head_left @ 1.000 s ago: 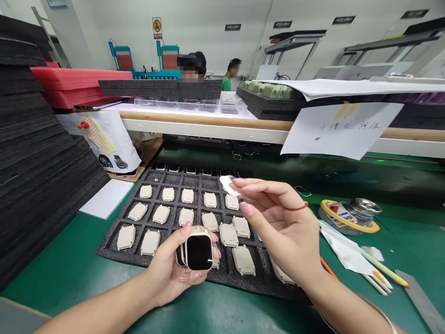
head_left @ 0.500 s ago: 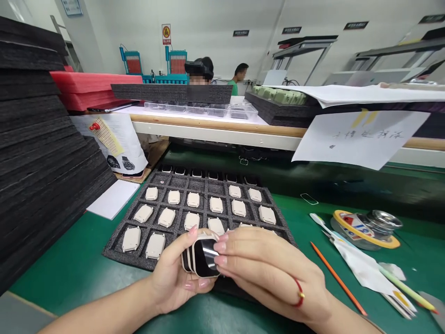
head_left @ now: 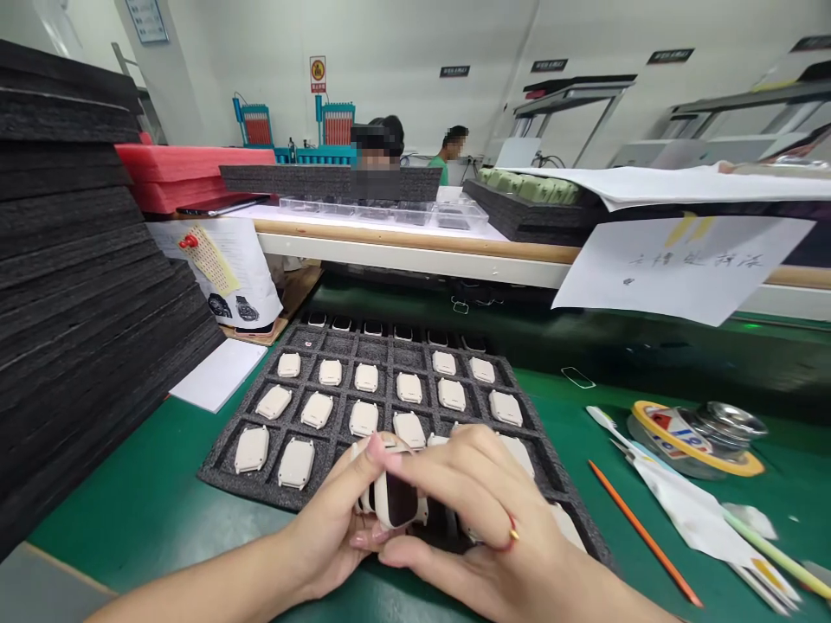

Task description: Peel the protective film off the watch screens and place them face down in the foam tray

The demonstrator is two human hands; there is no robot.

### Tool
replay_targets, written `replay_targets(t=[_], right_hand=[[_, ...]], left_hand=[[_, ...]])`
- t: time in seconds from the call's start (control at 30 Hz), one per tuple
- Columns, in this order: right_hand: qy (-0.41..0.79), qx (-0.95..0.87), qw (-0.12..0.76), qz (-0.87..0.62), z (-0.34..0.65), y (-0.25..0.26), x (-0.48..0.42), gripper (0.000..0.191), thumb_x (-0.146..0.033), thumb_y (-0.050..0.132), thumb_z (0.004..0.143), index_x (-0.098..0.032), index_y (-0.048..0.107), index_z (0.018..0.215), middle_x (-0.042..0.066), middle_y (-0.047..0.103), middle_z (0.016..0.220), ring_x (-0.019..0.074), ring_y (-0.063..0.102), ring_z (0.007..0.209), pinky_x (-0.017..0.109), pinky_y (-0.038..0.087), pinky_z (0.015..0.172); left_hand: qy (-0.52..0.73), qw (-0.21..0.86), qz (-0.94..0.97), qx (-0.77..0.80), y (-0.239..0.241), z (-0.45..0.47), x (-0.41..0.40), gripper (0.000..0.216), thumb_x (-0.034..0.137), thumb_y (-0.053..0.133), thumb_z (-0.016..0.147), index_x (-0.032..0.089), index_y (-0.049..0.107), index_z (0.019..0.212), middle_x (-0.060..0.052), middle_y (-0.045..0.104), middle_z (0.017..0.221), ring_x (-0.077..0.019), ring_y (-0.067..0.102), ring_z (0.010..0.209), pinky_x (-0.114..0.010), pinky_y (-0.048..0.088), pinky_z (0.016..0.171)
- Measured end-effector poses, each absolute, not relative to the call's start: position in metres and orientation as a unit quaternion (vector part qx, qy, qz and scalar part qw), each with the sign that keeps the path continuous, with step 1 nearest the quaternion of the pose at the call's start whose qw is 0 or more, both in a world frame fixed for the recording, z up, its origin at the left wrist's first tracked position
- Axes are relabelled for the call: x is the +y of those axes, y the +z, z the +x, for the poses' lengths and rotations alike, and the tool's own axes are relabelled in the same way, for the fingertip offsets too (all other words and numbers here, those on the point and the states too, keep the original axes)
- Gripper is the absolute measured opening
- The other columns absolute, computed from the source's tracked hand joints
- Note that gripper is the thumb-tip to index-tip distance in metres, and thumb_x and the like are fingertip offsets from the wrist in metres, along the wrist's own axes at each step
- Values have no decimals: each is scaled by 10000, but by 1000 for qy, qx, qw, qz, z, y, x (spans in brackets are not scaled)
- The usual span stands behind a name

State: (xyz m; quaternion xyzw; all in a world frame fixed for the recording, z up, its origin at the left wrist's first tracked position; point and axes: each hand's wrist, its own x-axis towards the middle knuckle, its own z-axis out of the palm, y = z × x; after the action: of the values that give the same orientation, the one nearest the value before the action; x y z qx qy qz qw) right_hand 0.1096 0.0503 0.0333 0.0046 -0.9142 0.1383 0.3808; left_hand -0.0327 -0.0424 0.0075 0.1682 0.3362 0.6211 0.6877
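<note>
My left hand (head_left: pixel 328 523) is closed around a small stack of cream watch cases with black screens (head_left: pixel 401 502), held upright above the near part of a dark foam tray (head_left: pixel 219 463). From the other side, my right hand (head_left: pixel 497 510) grips the front watch case, with fingers at its top edge and the thumb low beside it. Fingers hide part of the stack. Rows of cream watch cases (head_left: pixel 297 463) lie back side up in the tray's compartments. Along its far row, several show dark faces.
Tall stacked black foam sheets (head_left: pixel 78 260) stand left, near white paper (head_left: pixel 217 374). At right lie an orange stick (head_left: pixel 642 529), a toothbrush (head_left: pixel 603 420) and a round yellow-rimmed container (head_left: pixel 688 441). A raised shelf (head_left: pixel 402 251) crosses behind; two people sit beyond it.
My right hand has shifted from fingers laid over the front screen to a grip with the thumb below. The front watch case has turned and its screen now faces more to the right.
</note>
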Motion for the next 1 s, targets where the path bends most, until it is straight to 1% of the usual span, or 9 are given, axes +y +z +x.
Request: replay_targets(t=[0.07,0.13,0.2,0.3,0.5,0.63,0.77,0.87,1.0], right_hand=[[205,-911,356,-39,107,31,48,625,-430,754,850,-166,485,1348,49,627,859,187,568,744,338,511,639],[264,-898,347,-53,105,29,48,560,-366,771,839,-211,511,1310,38,603,887,180,562,775,318,523,674],[298,-884,357,-45,104,29,50,511,-252,777,818,-237,528,1264,41,628,969,180,576,840,312,531,735],[304,-874,378,-29,105,32,56,574,-195,782,791,-239,509,1293,56,651,1099,194,595,961,339,519,861],[313,-886,341,-40,107,36,62,518,-209,789,786,-219,562,1252,65,647,1090,205,600,1018,342,511,907],[290,-903,315,-38,108,36,61,528,-189,749,816,-227,545,1301,81,634,1203,211,593,1104,371,501,982],[258,-895,357,-65,109,39,69,485,-219,743,799,-224,593,1260,79,675,1155,222,638,1047,380,528,944],[259,-877,381,-139,113,41,84,399,-241,738,788,-224,643,1176,67,698,1092,223,665,986,362,553,880],[252,-878,334,-232,128,25,102,347,-277,725,790,-217,659,1125,67,701,1078,244,671,980,399,558,864]], left_hand=[[624,666,171,371,6,-30,-44,573,638,836,657,146,594,822,25,526,635,-5,282,416,-142,130,379],[636,647,154,392,4,-30,-43,600,634,868,605,146,613,843,0,572,710,-18,329,461,-137,136,385],[644,647,124,388,2,-31,-41,602,646,866,598,133,621,798,3,552,652,-23,335,461,-128,155,389],[647,667,80,361,2,-35,-38,583,618,885,590,118,599,681,30,467,504,-14,291,404,-118,174,375],[628,692,85,346,8,-34,-40,557,584,879,628,95,678,802,-68,645,753,-4,379,415,-113,194,355],[635,677,113,355,8,-33,-41,563,589,865,652,105,690,877,-71,640,768,-7,395,437,-107,207,374],[619,674,143,376,5,-34,-38,571,597,858,657,101,653,852,-33,575,670,-26,390,457,-114,209,382],[613,663,160,400,4,-35,-36,457,460,879,697,128,621,877,-21,579,712,-34,406,503,-111,230,408],[630,627,139,437,6,-35,-37,280,304,796,786,163,607,938,-8,598,814,-34,395,505,-128,218,407]])
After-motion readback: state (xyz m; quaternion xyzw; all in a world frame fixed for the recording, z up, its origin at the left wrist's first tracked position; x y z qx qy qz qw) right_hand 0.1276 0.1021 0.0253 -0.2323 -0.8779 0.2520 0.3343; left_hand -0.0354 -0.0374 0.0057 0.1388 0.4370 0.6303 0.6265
